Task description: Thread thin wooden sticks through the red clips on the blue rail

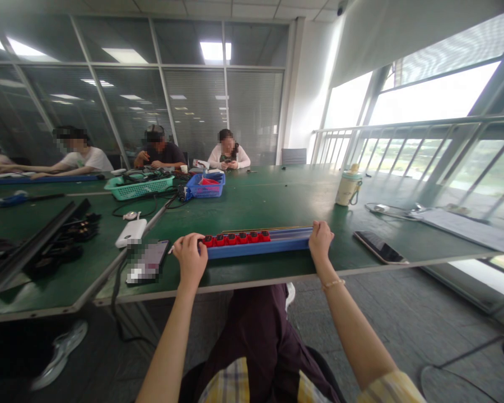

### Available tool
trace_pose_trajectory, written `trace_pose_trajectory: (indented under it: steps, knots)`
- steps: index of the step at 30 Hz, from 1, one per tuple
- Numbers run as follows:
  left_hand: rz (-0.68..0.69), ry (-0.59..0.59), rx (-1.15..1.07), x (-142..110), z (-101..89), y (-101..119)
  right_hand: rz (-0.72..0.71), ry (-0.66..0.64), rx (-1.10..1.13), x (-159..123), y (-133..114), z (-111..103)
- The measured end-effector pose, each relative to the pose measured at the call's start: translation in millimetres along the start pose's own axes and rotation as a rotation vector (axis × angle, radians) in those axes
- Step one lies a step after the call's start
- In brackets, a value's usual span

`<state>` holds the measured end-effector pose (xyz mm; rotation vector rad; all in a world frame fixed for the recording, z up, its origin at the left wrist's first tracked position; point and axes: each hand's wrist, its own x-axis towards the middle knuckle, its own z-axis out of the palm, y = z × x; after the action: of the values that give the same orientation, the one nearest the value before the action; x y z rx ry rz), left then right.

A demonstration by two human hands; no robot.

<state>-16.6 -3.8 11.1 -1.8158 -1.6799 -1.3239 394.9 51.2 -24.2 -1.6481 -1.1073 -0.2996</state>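
A long blue tray (256,247) lies near the front edge of the green table, running left to right. Several red blocks with dark tops (232,239) sit in a row along its left and middle part. The tray's right part shows a bare, greyish channel. My left hand (192,254) has its fingers curled over the left end, by the first red block. At the other end, my right hand (320,240) grips the tray with bent fingers. A thin yellowish strip (235,231) runs along behind the tray.
A phone (149,261) and a white power bank (131,232) lie left; another phone (379,247) and a bottle (349,187) are right. Farther back are a green basket (140,189) and a blue basket (205,189). Several people sit across the table.
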Motion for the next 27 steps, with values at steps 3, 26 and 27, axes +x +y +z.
trace_pose_trajectory:
  steps: [3, 26, 27]
  knots:
    - [-0.004, -0.002, 0.002, 0.2, -0.3, -0.1, -0.009, -0.041, -0.004, 0.5, 0.1, 0.9]
    - [0.008, 0.001, -0.014, 1.7, -5.7, -2.8, -0.202, -1.008, -0.300, 80.0, -37.8, 25.0]
    - [0.012, 0.001, -0.015, 1.8, -5.8, -2.5, -0.194, -1.020, -0.305, 80.6, -38.3, 27.4]
